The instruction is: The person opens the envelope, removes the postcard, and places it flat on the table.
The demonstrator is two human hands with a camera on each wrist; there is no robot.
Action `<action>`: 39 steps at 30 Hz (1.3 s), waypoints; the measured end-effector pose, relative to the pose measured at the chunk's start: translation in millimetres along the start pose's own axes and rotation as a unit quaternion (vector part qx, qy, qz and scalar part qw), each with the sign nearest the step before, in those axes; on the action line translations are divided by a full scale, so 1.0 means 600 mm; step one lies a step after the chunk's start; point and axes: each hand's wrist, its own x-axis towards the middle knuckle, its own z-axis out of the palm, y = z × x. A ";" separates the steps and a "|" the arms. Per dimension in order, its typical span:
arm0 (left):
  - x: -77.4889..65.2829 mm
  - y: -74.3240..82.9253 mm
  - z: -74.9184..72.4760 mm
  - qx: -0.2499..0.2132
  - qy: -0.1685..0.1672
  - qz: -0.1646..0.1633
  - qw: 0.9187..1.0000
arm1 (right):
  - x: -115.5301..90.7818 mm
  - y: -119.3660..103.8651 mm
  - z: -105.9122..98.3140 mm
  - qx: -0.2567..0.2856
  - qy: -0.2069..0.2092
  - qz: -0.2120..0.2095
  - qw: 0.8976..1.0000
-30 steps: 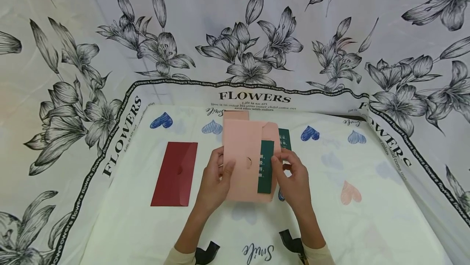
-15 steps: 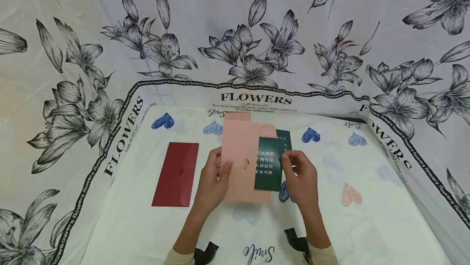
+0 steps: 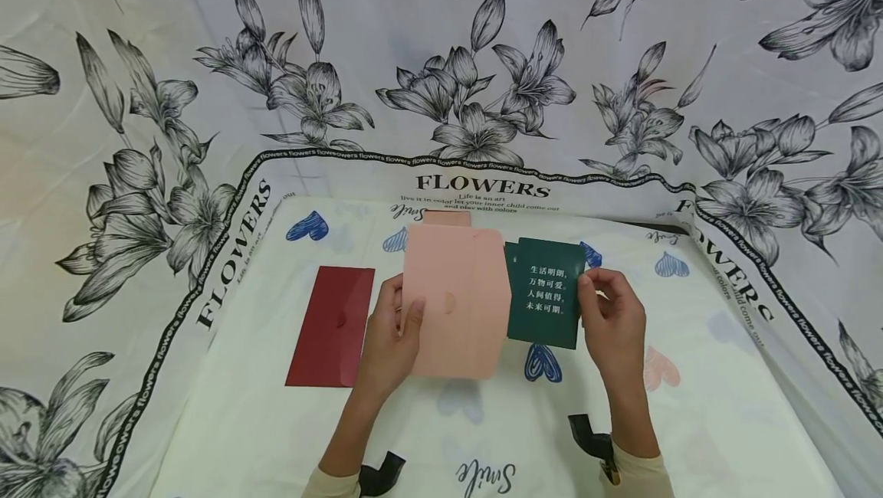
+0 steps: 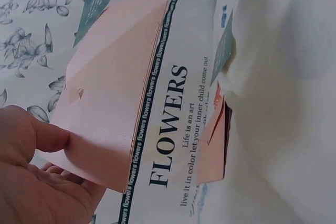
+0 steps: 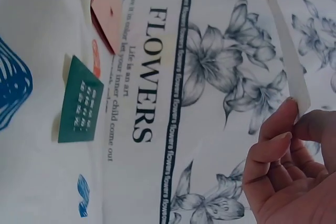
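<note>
Green card [image 3: 547,293] beside pink envelope [image 3: 457,329]

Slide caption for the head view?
Left hand holds a pink envelope, right hand a green card; red envelope lies on the cloth.

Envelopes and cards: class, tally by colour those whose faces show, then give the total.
Pink: 2 (held envelope, far envelope)
Red: 1 (envelope on the left)
Green: 2 (held card, unheld card)
Total: 5
</note>
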 end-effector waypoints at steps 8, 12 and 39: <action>0.005 0.001 -0.014 -0.030 0.017 -0.016 0.999 | 0.045 0.017 -0.034 -0.058 0.020 0.014 0.998; 0.004 0.000 -0.019 -0.028 0.023 -0.017 0.999 | 0.069 0.038 -0.049 -0.096 0.011 0.045 0.994; -0.007 -0.007 -0.030 -0.005 0.042 -0.044 0.998 | 0.174 0.198 -0.051 -0.209 -0.106 0.088 0.968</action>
